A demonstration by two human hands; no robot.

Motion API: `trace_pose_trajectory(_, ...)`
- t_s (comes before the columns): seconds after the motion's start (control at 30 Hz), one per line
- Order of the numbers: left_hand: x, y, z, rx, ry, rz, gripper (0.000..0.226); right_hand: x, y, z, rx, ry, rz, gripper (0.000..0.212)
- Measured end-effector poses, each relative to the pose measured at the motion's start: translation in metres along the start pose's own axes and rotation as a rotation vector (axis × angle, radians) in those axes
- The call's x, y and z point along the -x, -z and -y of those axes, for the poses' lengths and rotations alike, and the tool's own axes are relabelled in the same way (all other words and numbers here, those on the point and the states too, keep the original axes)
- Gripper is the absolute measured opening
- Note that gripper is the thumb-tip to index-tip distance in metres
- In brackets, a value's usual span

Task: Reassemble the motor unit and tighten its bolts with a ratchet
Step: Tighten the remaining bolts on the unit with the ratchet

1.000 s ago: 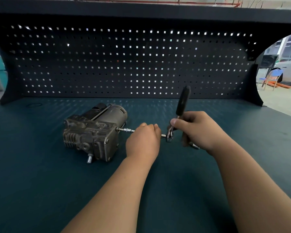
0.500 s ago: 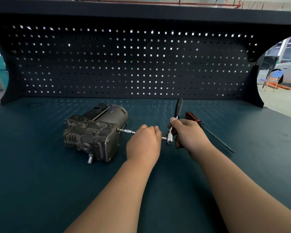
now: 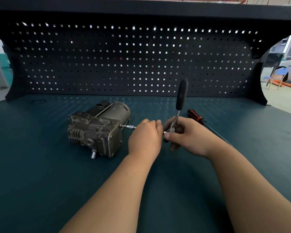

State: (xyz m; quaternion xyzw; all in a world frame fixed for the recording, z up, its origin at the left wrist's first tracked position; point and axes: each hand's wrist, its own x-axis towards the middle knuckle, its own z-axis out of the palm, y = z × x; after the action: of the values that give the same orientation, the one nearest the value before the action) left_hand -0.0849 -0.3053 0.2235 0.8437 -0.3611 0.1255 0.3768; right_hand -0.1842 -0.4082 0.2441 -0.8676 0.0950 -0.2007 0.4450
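The grey motor unit (image 3: 97, 130) lies on its side on the dark teal bench, left of centre. A silver socket extension (image 3: 129, 127) runs from a bolt on its right face towards my hands. My left hand (image 3: 145, 137) is closed around the extension bar. Just to its right, my right hand (image 3: 186, 137) grips the ratchet (image 3: 181, 96) at its head, and the black handle stands nearly upright above my fingers. The ratchet head itself is mostly hidden by my fingers.
A screwdriver (image 3: 196, 116) with a red and black handle lies on the bench behind my right hand, its shaft running right and towards me. The black pegboard (image 3: 141, 61) walls off the back of the bench. A small ring (image 3: 39, 101) lies at the far left.
The ratchet handle swung down and away half a second ago, then came back up to nearly upright. My right hand shifted with it; my left hand stayed on the extension.
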Motion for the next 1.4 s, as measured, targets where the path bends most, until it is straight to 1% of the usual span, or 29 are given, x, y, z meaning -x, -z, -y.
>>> trace_pose_trajectory(0.13,-0.002,0.000,0.001,0.004,-0.018,-0.016,0.044,0.000,0.000,0.003,0.223,0.066,-0.066,0.020)
trace_pose_trajectory(0.17,-0.003,0.000,0.002,0.019,-0.016,-0.022,0.044,0.000,0.000,0.004,0.245,0.086,-0.082,0.023)
trace_pose_trajectory(0.23,-0.003,-0.001,0.002,0.058,-0.022,-0.040,0.042,0.000,-0.001,0.004,0.254,0.106,-0.113,0.030)
trace_pose_trajectory(0.3,-0.001,0.001,0.001,0.110,-0.025,-0.073,0.035,0.000,-0.003,0.004,0.263,0.087,-0.143,0.033)
trace_pose_trajectory(0.43,0.014,0.016,0.001,0.177,0.029,-0.118,0.014,-0.001,-0.002,0.000,0.182,0.033,-0.182,0.025)
trace_pose_trajectory(0.5,0.021,0.027,0.001,0.121,-0.032,-0.142,0.013,0.000,-0.002,-0.001,0.115,0.000,-0.167,0.021)
trace_pose_trajectory(0.57,0.023,0.041,0.001,0.019,-0.139,-0.204,0.012,0.001,-0.004,-0.003,0.018,-0.027,-0.119,0.019)
trace_pose_trajectory(0.63,0.023,0.056,0.005,-0.168,-0.265,-0.277,0.013,0.001,-0.004,-0.005,-0.015,-0.062,-0.091,0.018)
trace_pose_trajectory(0.7,0.022,0.068,0.023,-0.347,-0.326,-0.365,0.025,0.002,-0.003,-0.008,-0.011,-0.092,-0.090,0.019)
trace_pose_trajectory(0.73,0.022,0.072,0.036,-0.404,-0.299,-0.386,0.034,0.002,-0.003,-0.009,0.009,-0.097,-0.085,0.019)
trace_pose_trajectory(0.77,0.022,0.076,0.050,-0.440,-0.230,-0.362,0.044,0.001,-0.004,-0.010,0.032,-0.104,-0.074,0.021)
trace_pose_trajectory(0.83,0.023,0.080,0.073,-0.461,-0.040,-0.221,0.065,-0.001,-0.009,-0.010,0.028,-0.163,-0.054,0.036)
trace_pose_trajectory(0.87,0.023,0.078,0.081,-0.443,0.047,-0.159,0.072,-0.003,-0.012,-0.009,0.010,-0.211,-0.051,0.043)
trace_pose_trajectory(0.9,0.021,0.075,0.086,-0.415,0.101,-0.131,0.074,-0.005,-0.015,-0.009,0.005,-0.256,-0.055,0.047)
trace_pose_trajectory(0.93,0.020,0.071,0.088,-0.391,0.117,-0.131,0.074,-0.006,-0.017,-0.010,0.011,-0.289,-0.061,0.048)
trace_pose_trajectory(1.0,0.018,0.066,0.089,-0.370,0.106,-0.162,0.068,-0.008,-0.020,-0.013,0.041,-0.328,-0.068,0.048)
trace_pose_trajectory(1.07,0.016,0.064,0.091,-0.368,0.099,-0.184,0.065,-0.009,-0.021,-0.014,0.044,-0.355,-0.083,0.056)
trace_pose_trajectory(1.2,0.015,0.064,0.095,-0.366,0.092,-0.201,0.064,-0.014,-0.023,-0.015,-0.068,-0.395,-0.133,0.068)
trace_pose_trajectory(1.27,0.014,0.064,0.096,-0.356,0.091,-0.204,0.063,-0.015,-0.025,-0.015,-0.115,-0.410,-0.154,0.064)
trace_pose_trajectory(1.3,0.014,0.063,0.095,-0.350,0.091,-0.204,0.063,-0.014,-0.025,-0.014,-0.145,-0.416,-0.159,0.058)
trace_pose_trajectory(1.33,0.015,0.063,0.095,-0.345,0.091,-0.204,0.063,-0.014,-0.026,-0.013,-0.201,-0.418,-0.158,0.048)
trace_pose_trajectory(1.4,0.015,0.063,0.095,-0.345,0.095,-0.202,0.064,-0.012,-0.028,-0.011,-0.398,-0.404,-0.132,0.027)
